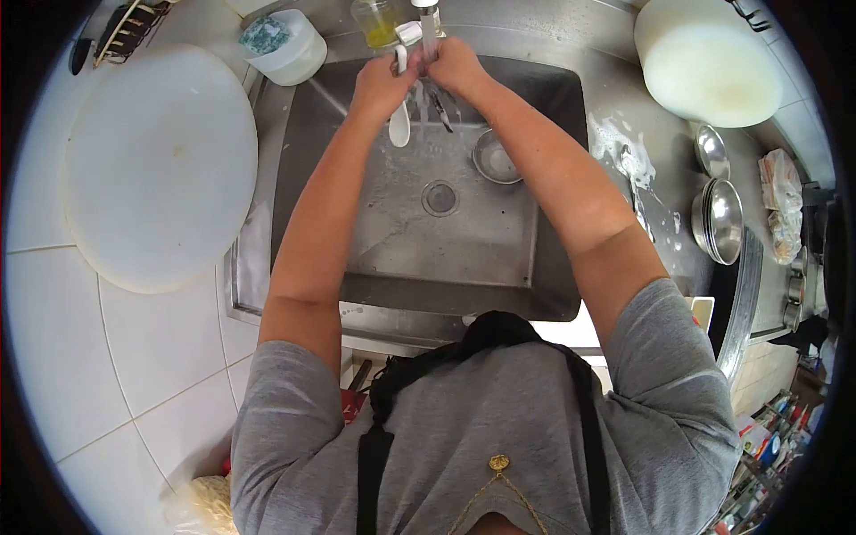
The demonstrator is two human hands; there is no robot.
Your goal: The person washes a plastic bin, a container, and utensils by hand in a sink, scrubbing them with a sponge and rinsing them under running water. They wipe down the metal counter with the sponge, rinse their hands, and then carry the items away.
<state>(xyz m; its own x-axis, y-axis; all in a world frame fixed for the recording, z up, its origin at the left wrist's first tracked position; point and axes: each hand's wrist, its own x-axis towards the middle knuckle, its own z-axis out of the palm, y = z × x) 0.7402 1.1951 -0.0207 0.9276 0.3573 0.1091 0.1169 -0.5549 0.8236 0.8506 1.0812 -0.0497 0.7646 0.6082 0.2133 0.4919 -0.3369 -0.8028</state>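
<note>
My left hand (pixel 383 86) is closed around a white spoon (pixel 399 127), its bowl pointing down into the sink. Close beside it, my right hand (pixel 455 67) has its fingers closed at the tap (pixel 427 31). Below those fingers a thin dark metal utensil (pixel 440 109) sticks out; its upper part is hidden. Both hands meet in the water under the spout, at the back of the steel sink (pixel 392 254). A round metal bowl (pixel 496 159) lies in the sink, partly covered by my right forearm.
Left stands a large round white board (pixel 160 169) and a white tub (pixel 290 53) with a scouring pad. A container of yellow liquid (pixel 379 25) is behind the tap. On the right are suds (pixel 624 152), stacked metal bowls (pixel 719 221) and another thick white board (pixel 709 67).
</note>
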